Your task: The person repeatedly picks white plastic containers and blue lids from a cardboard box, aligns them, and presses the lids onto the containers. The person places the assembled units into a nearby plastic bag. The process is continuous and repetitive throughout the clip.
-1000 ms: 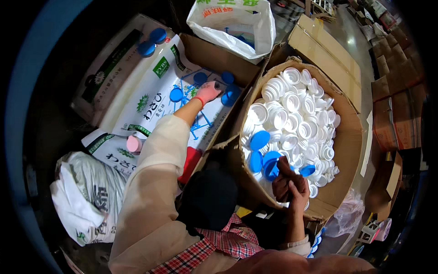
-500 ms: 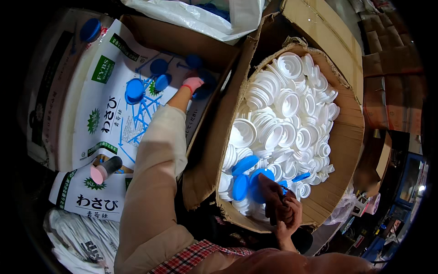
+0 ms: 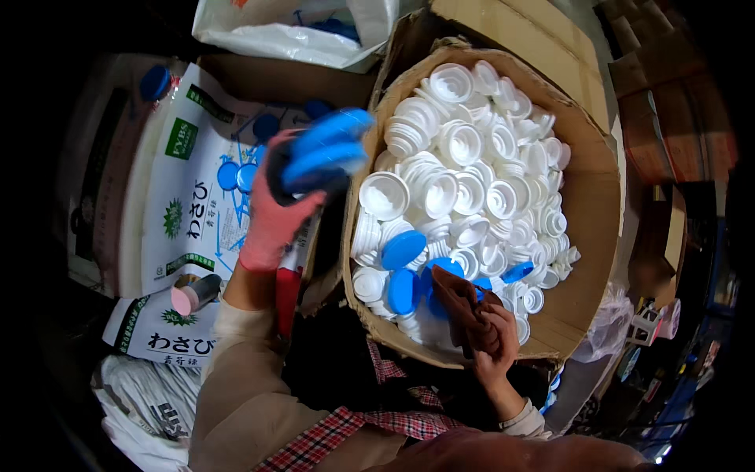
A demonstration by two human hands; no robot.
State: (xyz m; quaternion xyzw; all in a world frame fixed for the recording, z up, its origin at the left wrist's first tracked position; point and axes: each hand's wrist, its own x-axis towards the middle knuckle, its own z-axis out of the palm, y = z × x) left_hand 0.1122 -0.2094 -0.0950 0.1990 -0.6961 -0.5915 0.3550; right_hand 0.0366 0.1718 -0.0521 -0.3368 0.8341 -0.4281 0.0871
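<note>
My left hand [image 3: 274, 224], in a pink glove with a dark palm, holds blue round plastic lids [image 3: 329, 140] between the two cardboard boxes. They are blurred; at least two show. My right hand [image 3: 493, 340] is closed around a dark reddish-brown, soft-looking thing [image 3: 460, 303] over the near edge of the right-hand box; its kind is unclear. Below and beside it lie several blue lids [image 3: 403, 249] on a heap of white plastic lids [image 3: 464, 145]. In the left-hand box, more blue lids [image 3: 227, 175] and thin blue strips lie on a printed white sheet [image 3: 169, 228].
The right-hand cardboard box [image 3: 586, 236] has a ragged rim. A white sack [image 3: 295, 35] with blue pieces stands at the back. A pink-and-black cylinder [image 3: 195, 295] rests on the sheet. Another white sack [image 3: 145, 401] lies at lower left. Brown cartons [image 3: 664, 141] are stacked at far right.
My left hand has come up out of the left-hand box and back toward me, now carrying blue lids. My right hand keeps its grip on the brown thing. The whole view has shifted slightly.
</note>
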